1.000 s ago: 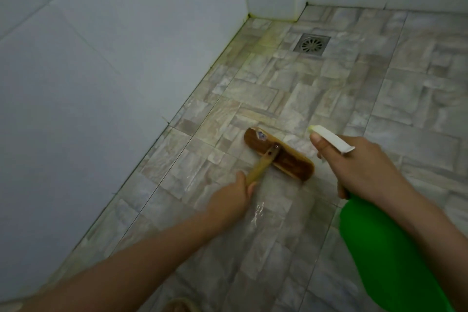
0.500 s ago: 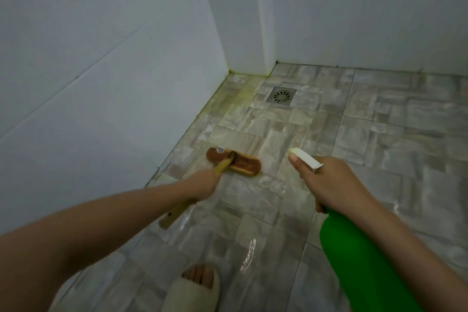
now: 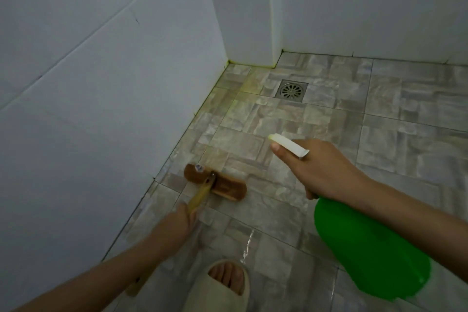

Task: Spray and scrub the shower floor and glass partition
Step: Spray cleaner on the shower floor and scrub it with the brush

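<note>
A wooden scrub brush (image 3: 215,182) with a long yellow handle rests head-down on the wet stone-patterned shower floor (image 3: 316,119), close to the white left wall. My left hand (image 3: 181,220) grips the brush handle just behind the head. My right hand (image 3: 319,167) holds a green spray bottle (image 3: 369,251) by its white trigger head, nozzle pointing left over the floor, index finger on the trigger. No glass partition is in view.
A square metal floor drain (image 3: 291,90) sits near the far corner. White tiled walls (image 3: 101,109) close the left and back sides, with yellowish grime along the corner joint. My foot in a beige slipper (image 3: 224,286) stands at the bottom edge.
The view has tilted up and back, so more wall and my slipper show. The brush has slid left toward the wall. The spray bottle stays held out on the right.
</note>
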`<state>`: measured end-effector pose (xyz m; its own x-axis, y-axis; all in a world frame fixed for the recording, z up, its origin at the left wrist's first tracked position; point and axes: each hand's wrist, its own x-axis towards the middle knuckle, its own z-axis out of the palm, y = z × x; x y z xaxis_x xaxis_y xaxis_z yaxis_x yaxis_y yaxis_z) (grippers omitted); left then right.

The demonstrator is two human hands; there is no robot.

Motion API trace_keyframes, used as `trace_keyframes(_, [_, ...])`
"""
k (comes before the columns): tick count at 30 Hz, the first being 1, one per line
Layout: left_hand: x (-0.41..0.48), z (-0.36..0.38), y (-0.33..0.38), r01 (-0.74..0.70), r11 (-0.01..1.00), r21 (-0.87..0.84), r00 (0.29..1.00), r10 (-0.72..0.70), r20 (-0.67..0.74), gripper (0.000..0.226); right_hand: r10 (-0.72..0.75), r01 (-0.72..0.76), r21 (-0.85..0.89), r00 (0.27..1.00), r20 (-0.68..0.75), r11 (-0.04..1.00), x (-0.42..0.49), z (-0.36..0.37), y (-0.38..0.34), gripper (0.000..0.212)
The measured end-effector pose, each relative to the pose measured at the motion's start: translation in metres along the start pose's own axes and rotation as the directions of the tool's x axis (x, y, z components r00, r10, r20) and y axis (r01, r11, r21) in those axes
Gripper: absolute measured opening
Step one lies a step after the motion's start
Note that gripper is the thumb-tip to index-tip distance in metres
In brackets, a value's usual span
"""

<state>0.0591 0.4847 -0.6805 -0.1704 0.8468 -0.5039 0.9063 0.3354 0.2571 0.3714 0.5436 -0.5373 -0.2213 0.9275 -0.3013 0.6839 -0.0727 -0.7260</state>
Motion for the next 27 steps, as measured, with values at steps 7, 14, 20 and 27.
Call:
trace_keyframes(7, [0.162, -0.068, 0.075, 0.024, 0.993, -0.118, 0.993, -0.038, -0.116, 0.045, -0.043, 0.044, -0.106, 0.999, 0.014, 0.993, 0.058, 0.007, -0.048, 0.057])
trace_keyframes(14, [0.097, -0.046, 0.032, -0.036, 0.999, -0.033, 0.999, 0.037, 0.038, 0.028, 0.116, -0.11, 0.101, 0.991, -0.064, 0.989, 0.078, 0.014, -0.058, 0.061])
trace_keyframes(20, [0.244, -0.1, 0.111, -0.081, 0.99, -0.112, 0.996, 0.075, -0.054, 0.044, 0.228, -0.196, 0.203, 0.963, -0.145, 0.959, 0.114, 0.023, -0.065, 0.063])
trace_keyframes(27, [0.245, -0.066, 0.106, -0.159, 0.981, -0.108, 0.985, 0.15, -0.083, 0.04, 0.244, -0.189, 0.246, 0.945, -0.219, 0.951, 0.132, 0.033, -0.052, 0.062])
